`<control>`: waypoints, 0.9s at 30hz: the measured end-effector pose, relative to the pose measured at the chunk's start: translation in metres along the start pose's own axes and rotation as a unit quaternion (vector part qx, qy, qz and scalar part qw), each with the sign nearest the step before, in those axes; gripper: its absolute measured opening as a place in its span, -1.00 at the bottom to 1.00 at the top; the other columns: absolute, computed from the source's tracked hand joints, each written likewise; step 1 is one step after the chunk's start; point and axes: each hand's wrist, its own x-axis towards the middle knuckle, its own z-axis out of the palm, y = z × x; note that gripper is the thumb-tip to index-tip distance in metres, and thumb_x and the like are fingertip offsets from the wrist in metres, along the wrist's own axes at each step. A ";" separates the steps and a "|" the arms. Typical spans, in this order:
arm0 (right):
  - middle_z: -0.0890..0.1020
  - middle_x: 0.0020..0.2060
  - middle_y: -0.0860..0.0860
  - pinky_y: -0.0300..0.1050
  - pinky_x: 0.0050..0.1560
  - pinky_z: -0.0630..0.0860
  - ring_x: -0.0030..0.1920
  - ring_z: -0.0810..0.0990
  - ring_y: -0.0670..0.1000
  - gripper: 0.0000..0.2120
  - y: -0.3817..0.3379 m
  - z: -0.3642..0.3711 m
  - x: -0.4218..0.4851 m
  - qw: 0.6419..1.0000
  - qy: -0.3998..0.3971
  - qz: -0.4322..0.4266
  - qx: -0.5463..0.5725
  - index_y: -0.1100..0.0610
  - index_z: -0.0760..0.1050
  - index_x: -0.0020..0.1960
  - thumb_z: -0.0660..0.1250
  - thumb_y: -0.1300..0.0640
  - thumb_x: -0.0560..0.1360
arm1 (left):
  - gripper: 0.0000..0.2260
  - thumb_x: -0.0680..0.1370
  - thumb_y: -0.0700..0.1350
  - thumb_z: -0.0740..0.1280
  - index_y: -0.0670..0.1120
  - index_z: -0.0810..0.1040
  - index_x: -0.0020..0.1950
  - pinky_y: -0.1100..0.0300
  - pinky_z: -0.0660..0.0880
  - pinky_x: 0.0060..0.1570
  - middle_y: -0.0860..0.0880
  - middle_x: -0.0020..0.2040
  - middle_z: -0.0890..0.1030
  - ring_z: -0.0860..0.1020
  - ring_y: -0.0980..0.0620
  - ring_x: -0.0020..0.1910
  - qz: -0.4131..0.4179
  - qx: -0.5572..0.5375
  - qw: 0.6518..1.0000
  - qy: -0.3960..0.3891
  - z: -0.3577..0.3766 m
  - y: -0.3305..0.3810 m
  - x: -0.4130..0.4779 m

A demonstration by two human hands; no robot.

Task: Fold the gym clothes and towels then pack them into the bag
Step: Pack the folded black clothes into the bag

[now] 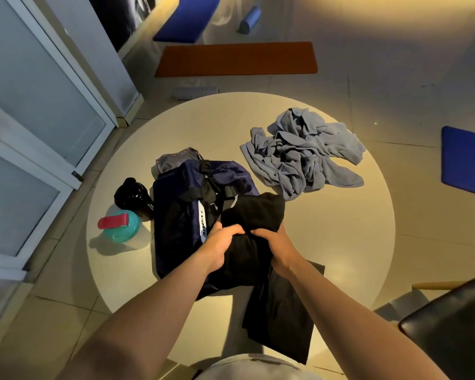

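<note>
A navy gym bag (181,204) with black straps and a white logo strip lies on the round table (340,231). Over its open right side both hands hold a bunched black garment (254,212). My left hand (222,245) grips its near left edge, my right hand (274,242) grips it just to the right. A second black garment (283,311) lies flat near the table's front edge under my right forearm. A crumpled grey-blue towel (302,154) sits at the back right of the table. A grey cloth (173,160) pokes out behind the bag.
A black shaker bottle (133,197) and a teal bottle with a red lid (120,224) stand left of the bag. A dark chair (450,330) is at the front right. Orange (236,60) and blue mats (465,160) lie on the tiled floor; glass doors (33,111) stand left.
</note>
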 end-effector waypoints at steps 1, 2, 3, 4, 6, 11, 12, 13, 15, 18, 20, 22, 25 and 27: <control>0.68 0.15 0.07 0.08 0.16 0.60 0.13 0.67 0.09 -0.56 0.001 0.000 -0.002 1.000 -0.006 0.016 0.007 0.05 0.49 0.32 0.40 0.30 0.47 | -0.58 0.49 -0.23 0.43 0.01 0.46 0.32 -0.01 0.62 -0.03 -0.14 0.09 0.65 0.66 -0.15 0.04 0.010 0.015 1.000 -0.002 0.000 0.001 0.001; 0.69 0.12 0.08 0.08 0.15 0.60 0.11 0.69 0.09 -0.64 0.001 0.000 -0.002 1.000 -0.006 0.029 0.005 0.09 0.54 0.28 0.37 0.29 0.51 | -0.57 0.50 -0.22 0.43 0.03 0.46 0.33 0.00 0.62 -0.02 -0.12 0.09 0.65 0.65 -0.12 0.04 0.022 0.023 0.999 -0.005 0.001 0.002 0.001; 0.70 0.10 0.08 0.08 0.15 0.60 0.09 0.69 0.09 -0.69 0.002 0.001 -0.002 0.999 0.002 0.037 0.000 0.10 0.57 0.26 0.35 0.28 0.54 | -0.56 0.50 -0.21 0.42 0.06 0.46 0.34 0.01 0.62 -0.01 -0.09 0.09 0.66 0.66 -0.10 0.03 0.034 0.027 0.999 -0.006 0.001 0.002 0.003; 0.71 0.08 0.08 0.08 0.15 0.61 0.08 0.70 0.09 -0.71 0.002 0.001 -0.002 0.999 0.013 0.043 -0.007 0.11 0.58 0.25 0.35 0.27 0.55 | -0.56 0.51 -0.18 0.43 0.09 0.46 0.35 0.00 0.63 0.02 -0.07 0.09 0.67 0.66 -0.09 0.04 0.042 0.020 0.999 -0.006 0.001 0.002 0.005; 0.72 0.04 0.06 0.06 0.12 0.61 0.05 0.70 0.10 -0.72 -0.001 0.002 0.001 0.997 0.032 0.064 -0.020 0.11 0.58 0.24 0.35 0.24 0.54 | -0.58 0.52 -0.10 0.45 0.13 0.48 0.35 -0.06 0.61 0.12 -0.06 0.12 0.68 0.67 -0.08 0.07 0.051 -0.003 0.999 -0.004 0.001 0.003 0.007; 0.72 0.05 0.05 0.02 0.11 0.61 0.05 0.70 0.11 -0.69 -0.012 0.002 0.009 0.991 -0.005 0.125 -0.041 0.07 0.54 0.27 0.39 0.11 0.53 | -0.58 0.58 -0.01 0.43 0.12 0.46 0.43 -0.04 0.50 0.32 0.07 0.31 0.55 0.53 0.03 0.28 0.116 0.041 0.992 0.034 -0.002 0.012 0.013; 0.70 0.10 0.03 0.05 0.16 0.60 0.08 0.69 0.10 -0.64 -0.011 0.003 0.012 0.992 -0.003 0.118 -0.047 0.03 0.50 0.30 0.42 0.06 0.53 | -0.60 0.59 -0.07 0.42 0.13 0.47 0.41 -0.02 0.47 0.36 0.08 0.34 0.52 0.49 0.04 0.33 0.146 0.045 0.987 0.055 -0.003 0.015 0.014; 0.66 0.15 0.03 0.08 0.20 0.58 0.11 0.66 0.09 -0.60 -0.007 0.005 0.016 0.993 0.012 0.105 -0.047 0.00 0.44 0.32 0.44 0.03 0.52 | -0.61 0.59 -0.13 0.42 0.13 0.48 0.38 0.01 0.44 0.38 0.07 0.37 0.49 0.46 0.04 0.36 0.168 0.046 0.982 0.069 -0.004 0.018 0.017; 0.61 0.20 0.04 0.13 0.24 0.56 0.14 0.63 0.09 -0.61 0.003 0.010 0.025 0.994 0.066 0.076 -0.052 0.01 0.40 0.32 0.43 0.08 0.54 | -0.59 0.59 -0.21 0.40 0.13 0.48 0.37 0.11 0.41 0.32 0.04 0.42 0.46 0.43 0.02 0.40 0.191 0.081 0.976 0.070 -0.009 0.024 0.021; 0.64 0.16 0.04 0.18 0.25 0.56 0.14 0.63 0.13 -0.64 0.014 0.021 0.040 0.990 0.114 0.053 -0.065 0.04 0.47 0.33 0.36 0.24 0.56 | -0.56 0.60 -0.17 0.38 0.09 0.43 0.44 0.16 0.36 0.25 -0.02 0.48 0.41 0.39 -0.02 0.45 0.201 0.211 0.955 0.059 -0.023 0.027 0.030; 0.64 0.16 0.06 0.18 0.24 0.56 0.13 0.63 0.14 -0.65 0.015 0.032 0.051 0.989 0.120 0.066 -0.046 0.04 0.49 0.32 0.33 0.27 0.57 | -0.60 0.62 -0.06 0.35 0.07 0.42 0.45 0.07 0.35 0.35 -0.04 0.50 0.39 0.33 -0.06 0.49 0.221 0.333 0.913 0.086 -0.037 0.027 0.038; 0.63 0.16 0.05 0.17 0.24 0.56 0.13 0.61 0.15 -0.66 0.014 0.042 0.062 0.988 0.129 0.075 -0.033 0.03 0.49 0.33 0.30 0.27 0.58 | -0.64 0.65 0.04 0.27 0.09 0.44 0.45 -0.08 0.17 0.49 -0.03 0.58 0.27 0.15 -0.08 0.57 0.229 0.447 0.853 0.143 -0.048 0.027 0.046; 0.61 0.20 0.05 0.18 0.26 0.54 0.18 0.59 0.16 -0.64 0.015 0.053 0.079 0.987 0.137 0.073 -0.029 0.02 0.46 0.36 0.30 0.23 0.60 | -0.65 0.69 0.12 0.12 0.17 0.42 0.47 -0.16 -0.02 0.52 -0.02 0.66 -0.05 -0.05 -0.12 0.61 0.181 0.511 0.822 0.175 -0.061 0.035 0.058; 0.59 0.22 0.04 0.15 0.28 0.53 0.20 0.58 0.14 -0.62 0.015 0.057 0.086 0.989 0.118 0.078 -0.053 0.04 0.42 0.40 0.33 0.19 0.60 | -0.62 0.69 0.14 0.08 0.17 0.39 0.50 -0.16 0.09 0.52 -0.01 0.66 -0.13 0.01 -0.17 0.60 0.123 0.538 0.821 0.146 -0.069 0.041 0.065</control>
